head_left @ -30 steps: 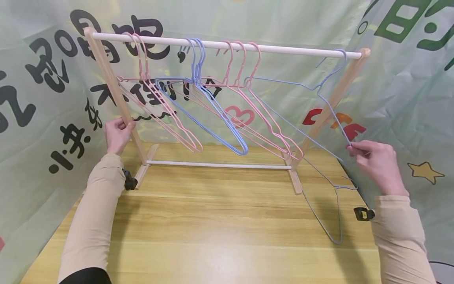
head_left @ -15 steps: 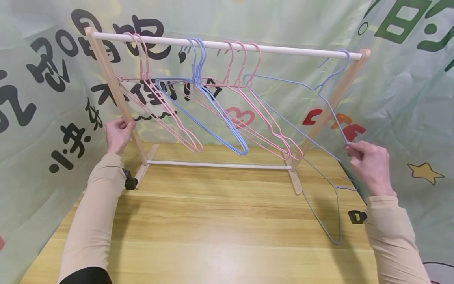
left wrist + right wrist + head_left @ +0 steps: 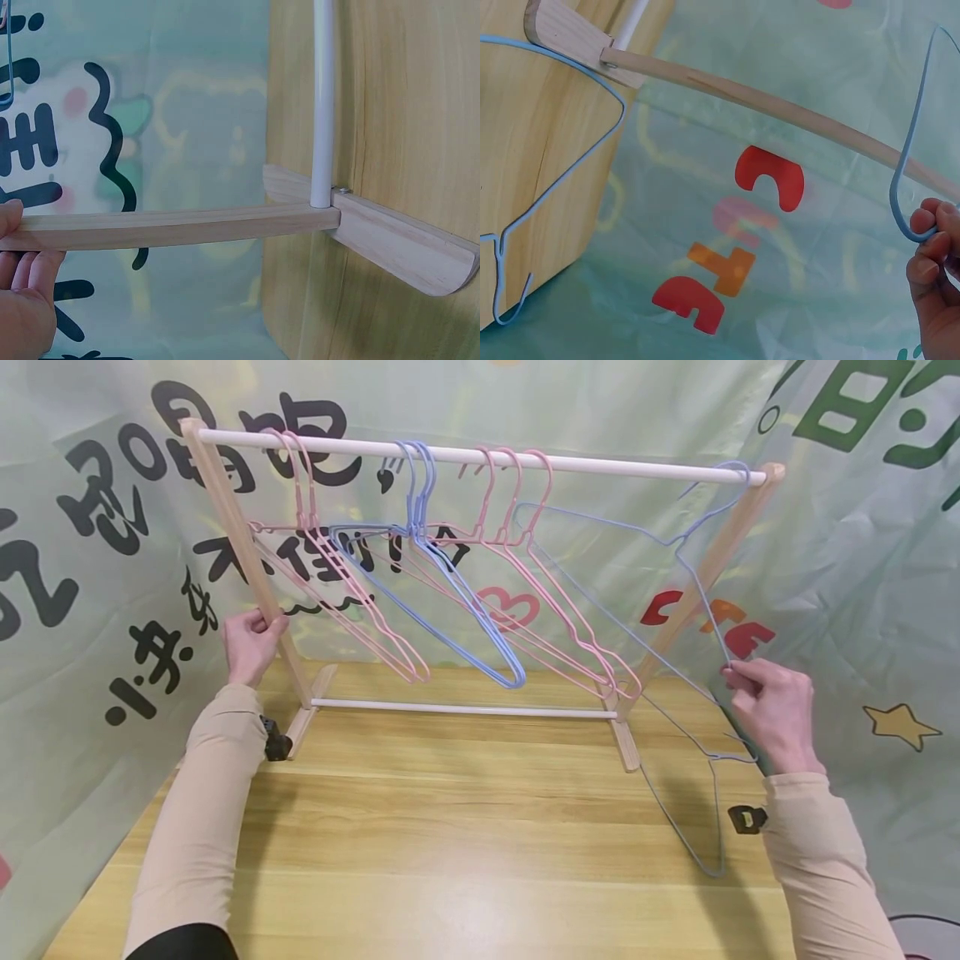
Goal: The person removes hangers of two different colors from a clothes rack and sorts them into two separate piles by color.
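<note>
A wooden rack with a white top rod stands on the table. My left hand grips its left wooden post; the left wrist view shows fingers below that post and the thumb above. My right hand pinches a blue wire hanger near its lower corner, also seen in the right wrist view. This hanger's hook passes over the rod near the right post. Farther left on the rod hang two pink hangers, a blue bunch and several more pink hangers.
Another blue-grey wire hanger lies on the wooden table at the right, beside the rack's right foot. A white lower bar joins the feet. Printed cloth surrounds the table behind and at the sides.
My right hand has moved a little left with the hanger's lower corner, while its hook has shifted right along the rod toward the post. The left hand stays on its post.
</note>
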The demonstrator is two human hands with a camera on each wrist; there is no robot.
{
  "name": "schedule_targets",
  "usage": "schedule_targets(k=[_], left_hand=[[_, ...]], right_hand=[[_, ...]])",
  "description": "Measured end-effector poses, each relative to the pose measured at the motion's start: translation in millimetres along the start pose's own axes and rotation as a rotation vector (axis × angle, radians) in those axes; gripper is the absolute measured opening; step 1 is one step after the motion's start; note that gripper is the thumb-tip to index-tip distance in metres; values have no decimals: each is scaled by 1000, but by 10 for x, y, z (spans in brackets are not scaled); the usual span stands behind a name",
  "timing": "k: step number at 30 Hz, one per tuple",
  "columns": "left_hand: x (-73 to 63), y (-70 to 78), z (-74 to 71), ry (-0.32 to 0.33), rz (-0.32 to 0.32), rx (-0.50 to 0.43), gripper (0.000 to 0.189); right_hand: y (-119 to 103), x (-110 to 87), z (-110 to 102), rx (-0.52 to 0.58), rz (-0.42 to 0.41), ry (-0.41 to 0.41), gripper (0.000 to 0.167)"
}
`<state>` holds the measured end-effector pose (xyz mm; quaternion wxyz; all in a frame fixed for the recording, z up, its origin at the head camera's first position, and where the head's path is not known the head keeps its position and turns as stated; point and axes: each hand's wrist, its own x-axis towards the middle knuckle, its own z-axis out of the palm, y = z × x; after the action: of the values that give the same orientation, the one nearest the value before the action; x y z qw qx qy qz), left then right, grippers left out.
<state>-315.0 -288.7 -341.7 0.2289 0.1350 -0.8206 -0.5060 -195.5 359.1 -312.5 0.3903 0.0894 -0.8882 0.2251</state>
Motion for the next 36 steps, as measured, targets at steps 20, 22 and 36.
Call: schedule_targets(k=[20,22,36], left_hand=[[-15,12,9,4,0,-10,39],[-16,14,4,0,-1,-5,39],[-13,24,7,-15,-13,4,40]], right_hand=[[-130,34,183,108,40,12,18],[-153,34,207,121,64,3,17],[-222,55,294,154,94,30,14]])
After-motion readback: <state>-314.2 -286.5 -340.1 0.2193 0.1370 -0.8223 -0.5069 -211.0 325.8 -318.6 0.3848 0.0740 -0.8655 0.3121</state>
